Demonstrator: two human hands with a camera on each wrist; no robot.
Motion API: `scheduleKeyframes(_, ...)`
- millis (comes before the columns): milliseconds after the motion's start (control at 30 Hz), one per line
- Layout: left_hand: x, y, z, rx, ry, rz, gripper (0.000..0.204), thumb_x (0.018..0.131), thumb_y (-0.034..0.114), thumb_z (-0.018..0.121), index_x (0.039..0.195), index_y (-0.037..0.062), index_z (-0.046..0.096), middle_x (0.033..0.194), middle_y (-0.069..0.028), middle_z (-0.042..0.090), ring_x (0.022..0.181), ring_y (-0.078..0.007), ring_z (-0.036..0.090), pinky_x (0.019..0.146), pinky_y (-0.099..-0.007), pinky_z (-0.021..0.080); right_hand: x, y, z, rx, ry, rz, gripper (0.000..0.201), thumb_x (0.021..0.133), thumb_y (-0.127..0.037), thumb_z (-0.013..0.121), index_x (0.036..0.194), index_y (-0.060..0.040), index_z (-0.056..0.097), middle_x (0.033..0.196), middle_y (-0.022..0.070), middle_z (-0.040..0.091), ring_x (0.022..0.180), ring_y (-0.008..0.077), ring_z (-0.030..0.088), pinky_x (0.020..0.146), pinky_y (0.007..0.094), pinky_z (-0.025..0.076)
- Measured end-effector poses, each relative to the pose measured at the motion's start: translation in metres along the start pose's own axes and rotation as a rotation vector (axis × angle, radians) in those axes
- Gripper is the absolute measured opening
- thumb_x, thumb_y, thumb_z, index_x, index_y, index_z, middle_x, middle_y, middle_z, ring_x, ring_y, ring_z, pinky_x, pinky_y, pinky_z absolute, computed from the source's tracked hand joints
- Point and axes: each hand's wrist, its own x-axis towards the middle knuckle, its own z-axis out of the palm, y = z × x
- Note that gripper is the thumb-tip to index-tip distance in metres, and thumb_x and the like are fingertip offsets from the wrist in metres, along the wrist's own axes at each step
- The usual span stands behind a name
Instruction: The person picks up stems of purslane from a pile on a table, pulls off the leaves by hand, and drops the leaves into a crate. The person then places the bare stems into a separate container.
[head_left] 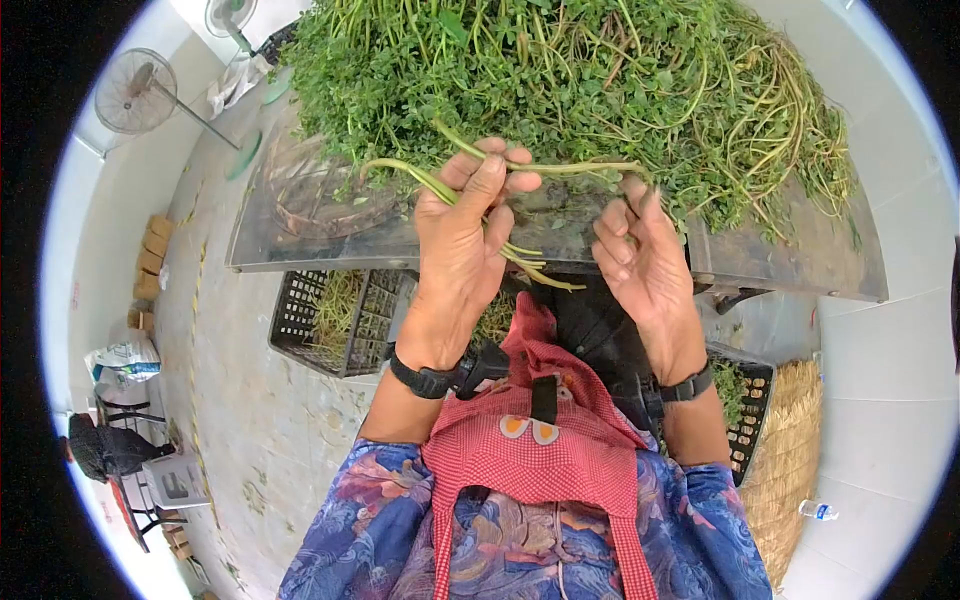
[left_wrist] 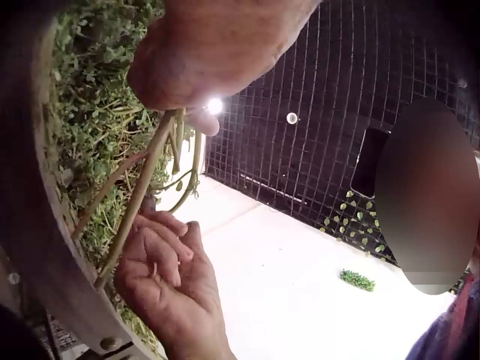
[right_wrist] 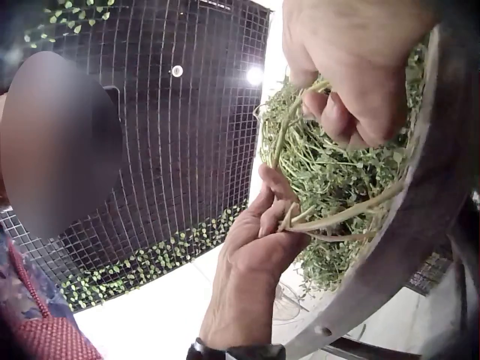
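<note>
In the head view, my left hand [head_left: 460, 235] grips a few green stems [head_left: 415, 172] between thumb and fingers, their lower ends sticking out below the palm. Another long stem [head_left: 585, 168] runs from between the left fingertips across to my right hand [head_left: 648, 250]. The thumb and forefinger of that right hand pinch the stem's far end, while its other fingers curl loosely. Both hands are above the front edge of the table, before a large heap of leafy green stems [head_left: 560, 80]. The right wrist view shows the stem [right_wrist: 281, 142] stretched between the two hands.
The heap covers much of the dark table [head_left: 820, 255]. Below it stand a black crate [head_left: 345, 355] of stems at left and another crate [head_left: 748, 440] at right, beside a straw-coloured woven mat [head_left: 795, 430]. A standing fan [head_left: 135, 90] is far left. A red checked apron [head_left: 540, 450] covers my lap.
</note>
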Motion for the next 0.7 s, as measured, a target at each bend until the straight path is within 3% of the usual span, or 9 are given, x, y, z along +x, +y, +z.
scheduleKeyframes(133, -0.006, -0.003, 0.005, 0.017, -0.006, -0.017, 0.02, 0.087, 0.009, 0.057, 0.106, 0.0002, 0.056, 0.096, -0.013, 0.064, 0.074, -0.0113, 0.064, 0.036, -0.0149, 0.03, 0.008, 0.0, 0.013, -0.006, -0.056, -0.038, 0.046, 0.09, -0.039, 0.051, 0.125, -0.008, 0.045, 0.068, 0.0008, 0.047, 0.049, 0.007, 0.038, 0.04, 0.0187, 0.028)
scheduleKeyframes(267, -0.009, -0.003, 0.006, 0.082, -0.023, -0.006, 0.02, 0.087, 0.008, 0.057, 0.105, -0.0006, 0.055, 0.095, -0.0133, 0.064, 0.074, -0.0126, 0.064, 0.036, -0.0151, 0.029, 0.01, -0.005, 0.009, -0.098, -0.085, -0.06, 0.047, 0.09, -0.039, 0.052, 0.122, -0.0055, 0.048, 0.067, 0.001, 0.048, 0.048, 0.0065, 0.039, 0.04, 0.0185, 0.028)
scheduleKeyframes(333, -0.009, -0.004, 0.006, 0.087, -0.025, 0.003, 0.02, 0.087, 0.007, 0.057, 0.106, -0.0006, 0.055, 0.095, -0.0133, 0.064, 0.075, -0.0127, 0.064, 0.036, -0.0152, 0.029, 0.01, -0.005, 0.002, -0.346, -0.079, -0.109, 0.042, 0.089, -0.034, 0.056, 0.115, -0.0017, 0.055, 0.063, -0.0002, 0.048, 0.046, 0.0048, 0.039, 0.04, 0.0176, 0.027)
scheduleKeyframes(567, -0.011, -0.006, 0.009, 0.131, 0.006, 0.039, 0.019, 0.088, 0.009, 0.056, 0.104, -0.0011, 0.057, 0.096, -0.0129, 0.065, 0.072, -0.0122, 0.065, 0.037, -0.0152, 0.026, 0.006, 0.0, -0.006, -0.622, 0.002, -0.139, 0.022, 0.088, -0.021, 0.061, 0.095, -0.0001, 0.064, 0.06, -0.0023, 0.051, 0.045, 0.0015, 0.038, 0.04, 0.016, 0.025)
scheduleKeyframes(700, -0.016, -0.011, 0.015, 0.158, -0.058, -0.021, 0.019, 0.09, 0.012, 0.054, 0.103, -0.0016, 0.057, 0.093, -0.0137, 0.065, 0.07, -0.0128, 0.065, 0.037, -0.0154, 0.026, 0.003, 0.002, -0.001, -0.791, 0.0, -0.156, 0.018, 0.088, -0.017, 0.059, 0.09, -0.0003, 0.064, 0.065, -0.0013, 0.056, 0.055, 0.0032, 0.046, 0.048, 0.0178, 0.034)
